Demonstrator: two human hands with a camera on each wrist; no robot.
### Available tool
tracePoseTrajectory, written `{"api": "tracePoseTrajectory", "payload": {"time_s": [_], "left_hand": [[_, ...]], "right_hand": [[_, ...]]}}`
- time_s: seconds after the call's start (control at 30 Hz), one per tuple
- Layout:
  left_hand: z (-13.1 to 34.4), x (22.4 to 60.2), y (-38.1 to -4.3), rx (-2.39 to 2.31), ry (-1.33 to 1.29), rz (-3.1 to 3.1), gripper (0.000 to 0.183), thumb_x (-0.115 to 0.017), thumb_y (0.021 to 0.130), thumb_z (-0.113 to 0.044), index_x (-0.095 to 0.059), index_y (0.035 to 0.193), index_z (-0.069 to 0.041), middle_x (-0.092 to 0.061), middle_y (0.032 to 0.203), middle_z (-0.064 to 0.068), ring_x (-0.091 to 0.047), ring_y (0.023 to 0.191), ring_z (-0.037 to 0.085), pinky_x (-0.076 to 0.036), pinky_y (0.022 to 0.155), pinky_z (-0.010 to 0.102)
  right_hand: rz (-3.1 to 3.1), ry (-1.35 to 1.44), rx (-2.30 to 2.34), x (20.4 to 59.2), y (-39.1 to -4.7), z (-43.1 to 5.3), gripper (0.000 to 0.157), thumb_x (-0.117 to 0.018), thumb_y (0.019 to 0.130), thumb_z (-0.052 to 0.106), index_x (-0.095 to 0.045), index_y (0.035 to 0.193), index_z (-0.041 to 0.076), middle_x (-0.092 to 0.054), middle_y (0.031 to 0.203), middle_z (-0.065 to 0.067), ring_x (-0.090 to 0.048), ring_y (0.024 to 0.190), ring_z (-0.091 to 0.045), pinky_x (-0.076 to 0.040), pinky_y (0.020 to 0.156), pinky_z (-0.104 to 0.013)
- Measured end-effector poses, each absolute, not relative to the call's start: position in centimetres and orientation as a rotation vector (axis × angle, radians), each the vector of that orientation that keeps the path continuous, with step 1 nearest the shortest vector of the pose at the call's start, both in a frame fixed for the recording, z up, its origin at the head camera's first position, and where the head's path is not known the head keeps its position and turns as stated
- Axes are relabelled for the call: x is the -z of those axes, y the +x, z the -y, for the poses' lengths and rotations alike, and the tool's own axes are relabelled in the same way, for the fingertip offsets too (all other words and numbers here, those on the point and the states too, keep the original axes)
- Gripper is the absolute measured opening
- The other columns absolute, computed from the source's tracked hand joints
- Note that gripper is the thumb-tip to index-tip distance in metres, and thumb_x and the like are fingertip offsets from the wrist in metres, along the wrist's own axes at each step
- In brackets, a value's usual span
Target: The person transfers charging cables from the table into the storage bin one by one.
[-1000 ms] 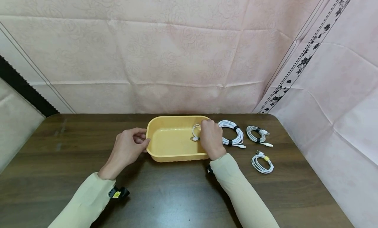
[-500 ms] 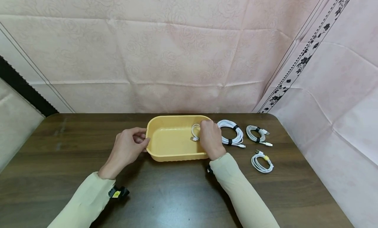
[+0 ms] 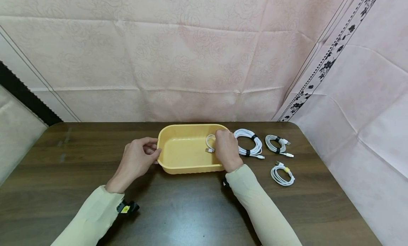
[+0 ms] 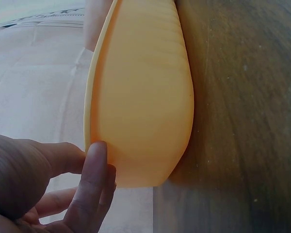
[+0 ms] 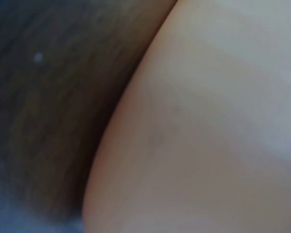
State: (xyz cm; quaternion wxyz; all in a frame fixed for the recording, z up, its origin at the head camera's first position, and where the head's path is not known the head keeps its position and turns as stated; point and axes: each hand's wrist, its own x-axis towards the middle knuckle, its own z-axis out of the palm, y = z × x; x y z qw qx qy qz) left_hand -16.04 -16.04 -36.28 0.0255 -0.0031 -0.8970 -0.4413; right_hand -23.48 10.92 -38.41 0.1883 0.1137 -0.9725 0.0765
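Observation:
A shallow yellow plastic basin [image 3: 178, 150] stands toward the back of the table. At its left end my left hand [image 3: 139, 159] pinches the rim, the thumb on one side and fingers on the other; the left wrist view shows this hand [image 4: 63, 184] against the basin's wall [image 4: 140, 97] up close. Over the basin's right end, my right hand [image 3: 227, 150] holds a white coiled cable [image 3: 208, 141]. A loop and a plug [image 3: 209, 150] of it stick out left of the hand, and the rest is hidden beneath. The right wrist view is blurred.
Right of the basin lie a large white cable coil [image 3: 259, 147] with black ties, a smaller coil [image 3: 269, 143] with black ties, and another coil [image 3: 277, 178] with a yellow tie. A pale patterned cloth [image 3: 191, 72] hangs behind the brown wooden table [image 3: 178, 214].
My right hand has edged very slightly left with the cable. My left hand keeps its grip on the basin's rim, and the basin stays in place.

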Motion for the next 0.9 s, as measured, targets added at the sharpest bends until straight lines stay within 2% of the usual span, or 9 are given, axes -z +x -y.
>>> {"api": "tracePoseTrajectory", "payload": {"time_s": [0.47, 0.6, 0.77, 0.9], "left_hand": [[15.92, 36.27, -16.15, 1.372, 0.011, 2.787, 0.040, -0.069, 0.095, -0.009, -0.062, 0.132, 0.003, -0.068, 0.109, 0.019, -0.070, 0.079, 0.016, -0.060, 0.061, 0.022], [15.97, 36.30, -16.10, 1.369, -0.005, 2.779, 0.039, -0.069, 0.095, -0.009, -0.063, 0.132, 0.003, -0.068, 0.108, 0.019, -0.071, 0.079, 0.017, -0.061, 0.062, 0.022], [16.09, 36.36, -16.05, 1.367, -0.022, 2.768, 0.038, -0.069, 0.095, -0.009, -0.063, 0.131, 0.003, -0.069, 0.108, 0.019, -0.071, 0.080, 0.019, -0.061, 0.061, 0.021], [16.09, 36.36, -16.06, 1.368, -0.013, 2.770, 0.038, -0.069, 0.095, -0.008, -0.063, 0.131, 0.003, -0.068, 0.108, 0.019, -0.071, 0.081, 0.019, -0.061, 0.061, 0.021]], "right_hand": [[2.772, 0.296, -0.270, 38.29, -23.51, -11.10, 0.015, -0.059, 0.086, -0.008, -0.070, 0.080, 0.000, -0.071, 0.084, -0.025, -0.072, 0.078, -0.043, -0.060, 0.061, -0.054], [2.782, 0.333, -0.317, 38.00, -23.58, -11.28, 0.020, -0.058, 0.086, -0.009, -0.066, 0.072, 0.003, -0.071, 0.079, -0.021, -0.072, 0.074, -0.041, -0.059, 0.059, -0.053], [2.795, 0.380, -0.369, 37.69, -23.67, -11.46, 0.034, -0.058, 0.083, -0.010, -0.052, 0.058, 0.012, -0.063, 0.066, -0.011, -0.066, 0.065, -0.031, -0.052, 0.052, -0.045], [2.823, 0.410, -0.434, 37.44, -23.72, -11.64, 0.034, -0.065, 0.081, -0.008, -0.050, 0.059, 0.012, -0.051, 0.061, -0.003, -0.053, 0.061, -0.023, -0.041, 0.050, -0.038]]}}
